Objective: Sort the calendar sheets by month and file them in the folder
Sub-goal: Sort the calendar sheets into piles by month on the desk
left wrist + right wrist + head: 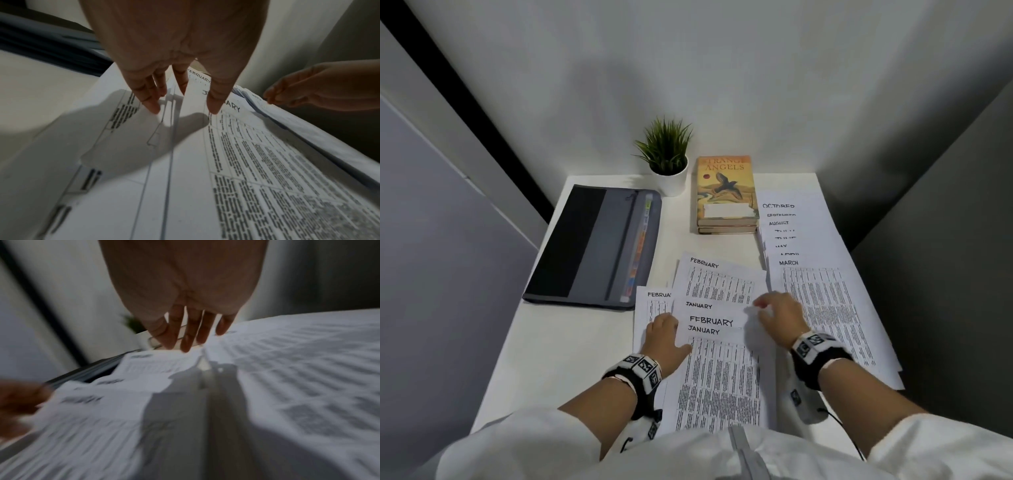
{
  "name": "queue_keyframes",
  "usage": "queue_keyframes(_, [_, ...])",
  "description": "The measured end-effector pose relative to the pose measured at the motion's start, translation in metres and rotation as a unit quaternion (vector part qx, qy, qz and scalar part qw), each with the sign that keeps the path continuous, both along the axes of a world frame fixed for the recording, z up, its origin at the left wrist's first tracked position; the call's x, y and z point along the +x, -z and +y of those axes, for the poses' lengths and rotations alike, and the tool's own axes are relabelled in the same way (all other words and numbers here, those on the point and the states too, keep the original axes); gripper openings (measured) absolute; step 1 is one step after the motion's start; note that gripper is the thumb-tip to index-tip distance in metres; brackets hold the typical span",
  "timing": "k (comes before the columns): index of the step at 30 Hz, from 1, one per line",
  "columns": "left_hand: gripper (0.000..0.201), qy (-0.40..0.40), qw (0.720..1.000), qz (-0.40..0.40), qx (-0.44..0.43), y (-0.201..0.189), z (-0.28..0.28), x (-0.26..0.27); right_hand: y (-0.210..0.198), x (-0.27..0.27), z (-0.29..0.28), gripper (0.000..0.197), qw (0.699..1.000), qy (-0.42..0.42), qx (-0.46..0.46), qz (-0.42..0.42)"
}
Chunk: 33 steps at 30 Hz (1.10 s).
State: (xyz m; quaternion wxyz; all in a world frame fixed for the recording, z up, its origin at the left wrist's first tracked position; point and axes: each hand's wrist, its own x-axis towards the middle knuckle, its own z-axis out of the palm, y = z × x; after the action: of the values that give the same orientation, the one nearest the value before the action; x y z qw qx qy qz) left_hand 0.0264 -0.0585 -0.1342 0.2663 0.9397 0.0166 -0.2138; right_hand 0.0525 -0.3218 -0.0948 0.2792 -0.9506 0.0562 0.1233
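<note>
Loose calendar sheets headed JANUARY [719, 377] and FEBRUARY [717, 282] overlap in a messy pile at the front middle of the white table [571, 342]. My left hand [664, 335] lies on the pile's left side; its straight fingers [153, 107] and thumb touch the paper. My right hand [770, 308] touches the pile's right edge with its fingers [186, 345] pointing down and holds nothing. To the right lies a fanned stack [822, 294] showing headings from OCTOBER down to MARCH. The dark grey zip folder [592, 246] lies shut at the left.
A small potted plant [667, 161] and two stacked books [726, 195] stand at the back of the table against the wall. Grey partitions close in both sides. Bare table shows in front of the folder.
</note>
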Motion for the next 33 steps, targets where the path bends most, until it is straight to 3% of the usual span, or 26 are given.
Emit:
queue_keyframes(3, [0.043,-0.011,0.999,0.028,-0.025,-0.007,0.0,0.0,0.002,-0.006,0.041,0.023,0.993,-0.114,0.009,0.037])
queue_keyframes(5, [0.03,-0.02,0.998,0.031,-0.05,-0.01,0.0,0.001,0.001,-0.006,0.053,0.018,0.988,-0.147,-0.01,0.055])
queue_keyframes(7, [0.016,-0.056,0.994,0.017,-0.097,-0.014,0.0,0.003,-0.001,-0.008,0.056,0.01,0.986,-0.151,0.007,0.069])
queue_keyframes(10, [0.02,-0.113,0.982,0.01,-0.153,-0.021,-0.001,0.009,-0.004,-0.012,0.053,0.014,0.985,-0.142,0.05,0.089])
queue_keyframes(13, [0.006,-0.17,0.969,-0.005,-0.178,-0.024,-0.005,0.017,-0.009,-0.017,0.052,0.015,0.983,-0.136,0.078,0.1])
queue_keyframes(16, [0.028,-0.208,0.951,0.009,-0.228,-0.024,-0.007,0.023,-0.008,-0.022,0.057,0.014,0.979,-0.135,0.098,0.121])
queue_keyframes(19, [0.015,-0.147,0.961,0.044,-0.23,-0.024,-0.006,0.025,-0.008,-0.023,0.061,0.011,0.978,-0.155,0.079,0.117])
queue_keyframes(22, [0.038,-0.1,0.974,0.049,-0.197,-0.023,0.001,0.026,-0.01,-0.018,0.059,0.014,0.978,-0.196,0.003,0.063])
queue_keyframes(26, [0.029,-0.106,0.975,0.043,-0.19,-0.024,0.009,0.024,-0.008,-0.009,0.053,0.019,0.986,-0.166,0.018,-0.011])
queue_keyframes(30, [0.015,-0.124,0.968,0.035,-0.215,-0.026,0.01,0.021,-0.005,0.0,0.05,0.021,0.983,-0.18,0.032,-0.002])
queue_keyframes(33, [0.022,-0.141,0.958,0.032,-0.248,-0.029,0.007,0.018,-0.002,0.002,0.052,0.019,0.98,-0.19,0.05,-0.005])
